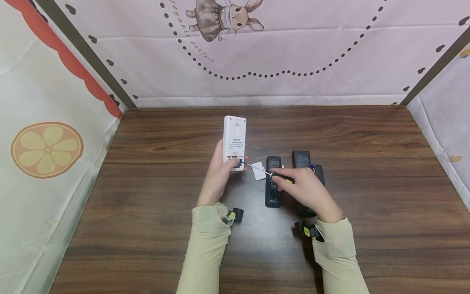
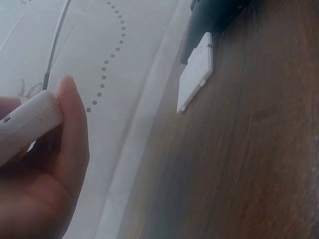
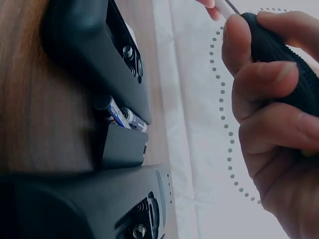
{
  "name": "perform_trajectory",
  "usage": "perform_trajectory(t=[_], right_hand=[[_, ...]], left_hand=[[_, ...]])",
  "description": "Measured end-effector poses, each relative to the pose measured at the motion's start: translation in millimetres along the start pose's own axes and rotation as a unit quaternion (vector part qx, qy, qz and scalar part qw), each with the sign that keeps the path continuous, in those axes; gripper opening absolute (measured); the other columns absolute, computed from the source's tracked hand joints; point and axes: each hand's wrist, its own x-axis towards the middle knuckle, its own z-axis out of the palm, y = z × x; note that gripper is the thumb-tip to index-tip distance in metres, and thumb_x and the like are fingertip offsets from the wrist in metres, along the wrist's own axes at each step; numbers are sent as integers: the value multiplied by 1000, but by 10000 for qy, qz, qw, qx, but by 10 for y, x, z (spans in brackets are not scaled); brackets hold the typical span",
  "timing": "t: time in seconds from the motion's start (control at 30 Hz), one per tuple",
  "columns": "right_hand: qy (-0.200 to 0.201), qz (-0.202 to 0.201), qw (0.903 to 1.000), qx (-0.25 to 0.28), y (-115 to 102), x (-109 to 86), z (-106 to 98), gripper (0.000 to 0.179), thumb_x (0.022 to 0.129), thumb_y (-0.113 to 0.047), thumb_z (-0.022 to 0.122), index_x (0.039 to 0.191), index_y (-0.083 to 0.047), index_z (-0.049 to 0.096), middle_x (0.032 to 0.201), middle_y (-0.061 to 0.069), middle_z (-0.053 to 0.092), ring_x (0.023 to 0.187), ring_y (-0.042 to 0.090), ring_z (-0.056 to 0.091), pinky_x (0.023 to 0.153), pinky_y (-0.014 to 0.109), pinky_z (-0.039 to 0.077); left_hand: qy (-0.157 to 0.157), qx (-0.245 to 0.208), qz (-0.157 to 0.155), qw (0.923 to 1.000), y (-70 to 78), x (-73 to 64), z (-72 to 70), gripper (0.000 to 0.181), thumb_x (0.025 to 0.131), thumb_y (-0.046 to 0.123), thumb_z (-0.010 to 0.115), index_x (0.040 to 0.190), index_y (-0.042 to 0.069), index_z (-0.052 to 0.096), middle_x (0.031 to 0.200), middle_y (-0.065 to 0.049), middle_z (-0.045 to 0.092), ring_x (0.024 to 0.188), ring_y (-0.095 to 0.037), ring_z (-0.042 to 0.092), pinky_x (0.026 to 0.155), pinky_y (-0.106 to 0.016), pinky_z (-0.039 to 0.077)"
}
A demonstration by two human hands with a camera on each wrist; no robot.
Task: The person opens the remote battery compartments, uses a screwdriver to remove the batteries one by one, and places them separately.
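My left hand (image 1: pixel 216 175) grips a white remote control (image 1: pixel 235 132), its back facing up and its battery compartment uncovered at the near end. A blue battery (image 1: pixel 238 161) shows in that compartment beside my left thumb. My right hand (image 1: pixel 306 190) holds a screwdriver (image 3: pixel 271 42) by its dark ribbed handle, fingers curled round it. Its thin metal shaft (image 1: pixel 258 168) reaches left to the compartment; whether the tip touches the battery cannot be made out. A white battery cover (image 2: pixel 197 72) lies on the table between the two hands.
Two black remotes lie face down, one (image 1: pixel 273 200) near the middle and one (image 1: pixel 302 158) below my right hand. Their battery compartments are uncovered. Loose batteries (image 3: pixel 132 119) and a black cover (image 3: pixel 124 147) lie by them on the wooden table (image 1: pixel 147 163).
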Motion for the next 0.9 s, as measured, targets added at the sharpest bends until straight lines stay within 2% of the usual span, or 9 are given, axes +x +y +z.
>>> perform_trajectory(t=[0.1,0.2,0.27,0.33,0.43,0.57,0.73,0.9], right_hand=[[190,-164,9996,-146,-11,1,6,41,87,-46,50,120,-23,58,78,-7,67,53,7,45,57,28,38],[501,-398,9971,-420,-34,-8,4,36,87,-41,54,117,-22,60,95,-1,67,73,10,58,70,32,45],[730,-551,9939,-612,-50,-18,1,33,86,-37,57,115,-23,62,104,1,64,80,15,59,75,36,47],[915,-677,9902,-805,-65,-29,0,31,85,-35,59,114,-24,63,102,0,65,88,16,60,76,38,47],[1136,-826,9847,-1030,-94,-47,-1,30,84,-33,61,112,-25,63,95,-2,65,75,13,58,66,33,47],[1329,-944,9787,-1251,-135,-58,12,29,83,-29,63,111,-23,65,85,-4,64,56,8,47,53,27,40],[1497,-1042,9724,-1453,-207,-49,42,28,81,-26,65,108,-21,66,80,-4,63,50,8,41,48,24,36],[1568,-961,9665,-1790,-313,-58,70,27,80,-23,65,107,-20,67,71,-5,60,47,8,39,42,23,32]], left_hand=[[-29,61,25,10000,-5,0,7,61,84,-9,41,135,22,28,123,-15,47,103,-40,52,78,-53,46],[-84,55,92,9999,-21,6,10,61,84,-10,40,135,21,28,123,-18,45,102,-37,53,77,-54,45],[-135,-38,172,9998,-37,12,14,62,83,-12,40,135,21,29,123,-21,45,100,-37,54,77,-57,44],[-159,-56,241,9996,-58,19,16,63,83,-12,40,134,22,29,123,-22,45,99,-36,54,76,-58,43],[-218,-64,372,9990,-112,40,5,64,81,-13,40,135,21,29,123,-25,44,98,-35,55,74,-56,46],[-220,150,392,9989,-153,59,-1,65,82,-12,41,137,21,27,123,-23,44,98,-36,55,71,-50,49],[-85,414,251,9988,-83,39,53,65,83,-12,44,136,21,27,121,-20,45,97,-41,53,74,-58,44],[-58,602,159,9980,-79,47,87,65,84,-13,45,137,21,26,121,-24,43,91,-35,56,73,-56,46]])
